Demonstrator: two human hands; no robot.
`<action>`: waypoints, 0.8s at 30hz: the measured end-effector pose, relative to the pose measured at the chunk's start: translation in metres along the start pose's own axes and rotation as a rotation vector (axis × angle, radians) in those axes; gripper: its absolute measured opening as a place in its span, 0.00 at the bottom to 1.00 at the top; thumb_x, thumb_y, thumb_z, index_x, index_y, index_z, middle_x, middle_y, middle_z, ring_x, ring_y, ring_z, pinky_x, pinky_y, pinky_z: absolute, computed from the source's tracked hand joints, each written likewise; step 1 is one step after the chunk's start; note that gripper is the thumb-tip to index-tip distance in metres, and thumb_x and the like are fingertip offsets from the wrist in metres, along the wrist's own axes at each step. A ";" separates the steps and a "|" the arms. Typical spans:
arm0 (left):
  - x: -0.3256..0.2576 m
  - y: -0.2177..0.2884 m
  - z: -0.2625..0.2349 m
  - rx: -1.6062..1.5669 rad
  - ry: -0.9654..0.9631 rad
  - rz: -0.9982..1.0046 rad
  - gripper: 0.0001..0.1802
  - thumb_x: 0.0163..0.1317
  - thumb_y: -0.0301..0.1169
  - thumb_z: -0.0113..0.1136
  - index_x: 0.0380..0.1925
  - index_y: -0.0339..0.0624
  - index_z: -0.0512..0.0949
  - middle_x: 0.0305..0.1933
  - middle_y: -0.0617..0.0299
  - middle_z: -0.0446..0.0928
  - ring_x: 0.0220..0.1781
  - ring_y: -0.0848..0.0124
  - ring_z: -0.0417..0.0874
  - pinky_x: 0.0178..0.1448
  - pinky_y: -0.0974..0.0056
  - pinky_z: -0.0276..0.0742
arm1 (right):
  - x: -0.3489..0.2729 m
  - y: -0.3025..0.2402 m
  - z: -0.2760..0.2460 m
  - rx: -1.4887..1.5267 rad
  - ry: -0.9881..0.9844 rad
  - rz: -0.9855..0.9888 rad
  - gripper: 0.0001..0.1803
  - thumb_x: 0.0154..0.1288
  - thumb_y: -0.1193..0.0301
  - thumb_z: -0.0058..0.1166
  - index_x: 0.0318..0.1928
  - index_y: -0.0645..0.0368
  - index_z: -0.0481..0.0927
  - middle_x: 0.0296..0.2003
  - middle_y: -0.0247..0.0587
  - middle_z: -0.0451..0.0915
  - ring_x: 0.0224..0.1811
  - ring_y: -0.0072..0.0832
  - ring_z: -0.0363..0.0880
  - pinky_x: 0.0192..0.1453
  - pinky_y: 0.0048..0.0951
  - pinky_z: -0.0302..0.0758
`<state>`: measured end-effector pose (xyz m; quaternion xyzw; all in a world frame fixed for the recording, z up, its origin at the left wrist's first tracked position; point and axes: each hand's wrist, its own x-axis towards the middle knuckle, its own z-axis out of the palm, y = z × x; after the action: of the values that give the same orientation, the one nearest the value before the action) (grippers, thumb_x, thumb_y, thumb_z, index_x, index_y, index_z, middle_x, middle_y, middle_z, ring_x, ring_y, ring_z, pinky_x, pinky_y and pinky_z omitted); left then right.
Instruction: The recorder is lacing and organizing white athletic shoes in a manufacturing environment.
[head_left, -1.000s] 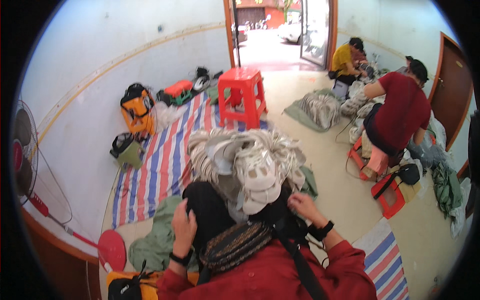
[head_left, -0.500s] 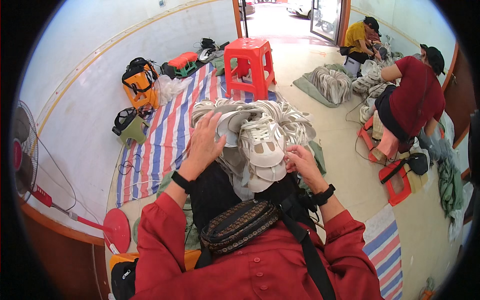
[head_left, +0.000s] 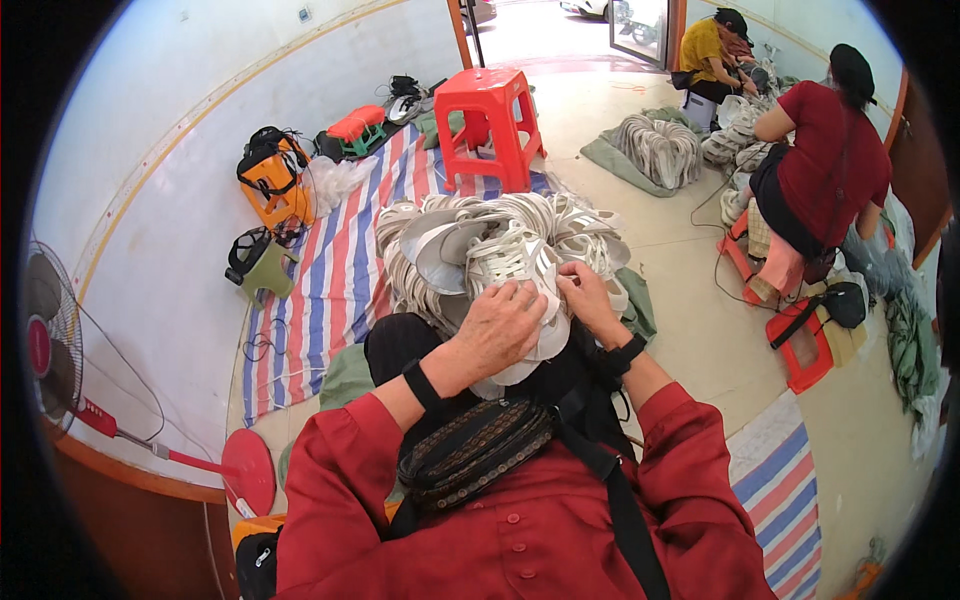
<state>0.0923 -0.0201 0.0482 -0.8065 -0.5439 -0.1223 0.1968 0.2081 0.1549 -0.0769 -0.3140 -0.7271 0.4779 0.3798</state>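
Observation:
A pale grey and white sneaker upper (head_left: pixel 500 256) with white laces lies across my lap, on top of other uppers. My left hand (head_left: pixel 502 325) is over its toe part, fingers bent together and pressed onto it. Along the upper's right side, my right hand (head_left: pixel 590 300) pinches the edge between thumb and fingers. Whether a small piece or thread is between the fingertips, I cannot make out. Just beyond my hands is a heap of similar uppers (head_left: pixel 400 283), stacked close together. A loose grey curved panel (head_left: pixel 437 262) stands at the left of the laced upper.
A red plastic stool (head_left: pixel 487 125) stands beyond the heap on a striped sheet (head_left: pixel 312 315). Another bundle of uppers (head_left: pixel 657 150) lies on the floor to the right. Two co-workers (head_left: pixel 835 165) sit there. A red floor fan (head_left: pixel 245 470) is at my left.
My left hand has come down and right, from beside the heap onto the upper's toe. My right hand has shifted slightly up and left against the upper's side.

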 end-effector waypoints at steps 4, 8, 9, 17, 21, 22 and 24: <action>-0.001 -0.003 0.003 -0.069 -0.183 -0.065 0.24 0.53 0.34 0.62 0.49 0.36 0.73 0.54 0.50 0.73 0.56 0.55 0.75 0.56 0.54 0.72 | -0.001 0.004 0.001 -0.120 0.049 -0.049 0.13 0.62 0.71 0.52 0.45 0.64 0.77 0.42 0.50 0.79 0.44 0.42 0.79 0.50 0.38 0.75; -0.007 -0.017 -0.015 -0.135 -0.051 -0.029 0.25 0.51 0.33 0.64 0.50 0.37 0.73 0.55 0.49 0.74 0.57 0.54 0.75 0.57 0.52 0.72 | -0.006 0.003 -0.003 -0.086 -0.010 -0.088 0.14 0.62 0.72 0.51 0.47 0.64 0.76 0.43 0.49 0.78 0.46 0.43 0.78 0.52 0.39 0.73; -0.008 -0.028 -0.021 -0.090 0.066 -0.086 0.25 0.51 0.32 0.64 0.51 0.38 0.73 0.56 0.49 0.73 0.58 0.53 0.74 0.59 0.52 0.71 | -0.005 0.002 -0.004 -0.119 0.008 -0.103 0.14 0.62 0.72 0.52 0.48 0.63 0.76 0.44 0.49 0.78 0.47 0.44 0.77 0.52 0.39 0.73; -0.055 -0.129 0.002 -0.012 0.122 -0.607 0.35 0.49 0.32 0.65 0.61 0.42 0.67 0.61 0.45 0.70 0.64 0.47 0.70 0.66 0.50 0.66 | 0.014 -0.010 -0.014 -0.008 -0.189 -0.037 0.26 0.59 0.68 0.58 0.59 0.59 0.71 0.55 0.46 0.73 0.58 0.37 0.74 0.62 0.36 0.70; -0.077 -0.169 0.038 -0.320 0.180 -0.873 0.39 0.51 0.34 0.66 0.64 0.43 0.64 0.61 0.43 0.70 0.64 0.46 0.70 0.65 0.52 0.67 | 0.009 -0.017 -0.028 0.020 -0.291 -0.027 0.29 0.57 0.69 0.58 0.60 0.59 0.70 0.58 0.47 0.72 0.61 0.37 0.71 0.66 0.35 0.66; -0.078 -0.181 0.047 -0.323 0.184 -0.881 0.39 0.51 0.34 0.66 0.64 0.43 0.64 0.61 0.43 0.70 0.64 0.46 0.70 0.65 0.52 0.67 | 0.007 -0.018 -0.031 -0.011 -0.331 -0.107 0.30 0.56 0.69 0.58 0.61 0.59 0.70 0.59 0.46 0.71 0.63 0.37 0.69 0.68 0.35 0.65; -0.075 -0.205 0.063 -0.481 0.220 -0.915 0.40 0.52 0.35 0.66 0.66 0.42 0.62 0.62 0.40 0.70 0.66 0.46 0.69 0.66 0.55 0.67 | 0.003 -0.020 -0.035 -0.047 -0.382 -0.186 0.31 0.55 0.70 0.59 0.62 0.59 0.69 0.61 0.46 0.70 0.65 0.37 0.68 0.69 0.34 0.63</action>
<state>-0.1271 0.0143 -0.0009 -0.4916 -0.7728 -0.4012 -0.0114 0.2347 0.1665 -0.0488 -0.1581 -0.8228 0.4744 0.2701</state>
